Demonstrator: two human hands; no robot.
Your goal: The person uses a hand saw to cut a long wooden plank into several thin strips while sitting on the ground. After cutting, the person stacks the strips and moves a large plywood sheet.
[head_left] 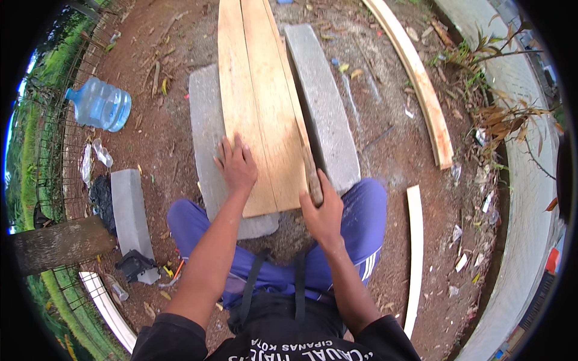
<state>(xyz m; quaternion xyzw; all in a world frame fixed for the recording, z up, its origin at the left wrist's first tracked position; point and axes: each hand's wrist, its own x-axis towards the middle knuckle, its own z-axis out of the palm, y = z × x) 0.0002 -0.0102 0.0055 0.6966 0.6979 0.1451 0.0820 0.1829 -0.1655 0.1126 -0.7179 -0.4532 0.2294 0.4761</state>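
Note:
A pale wooden board (pixel 260 114) with a dark lengthwise line down its middle lies across grey concrete blocks, its near end between my knees. My left hand (pixel 239 167) rests flat on the board's left side near that end, fingers spread. At the right edge, my right hand (pixel 323 207) is closed around the brown wooden handle of a tool (pixel 314 183). The tool's narrow far part runs along the board's edge; its kind cannot be made out.
One concrete block (pixel 325 108) stands right of the board and another block (pixel 205 120) shows at its left. Curved timber (pixel 415 72) and a pale strip (pixel 415 253) lie on the right. A blue water jug (pixel 105 103) and a small block (pixel 129 210) are at left.

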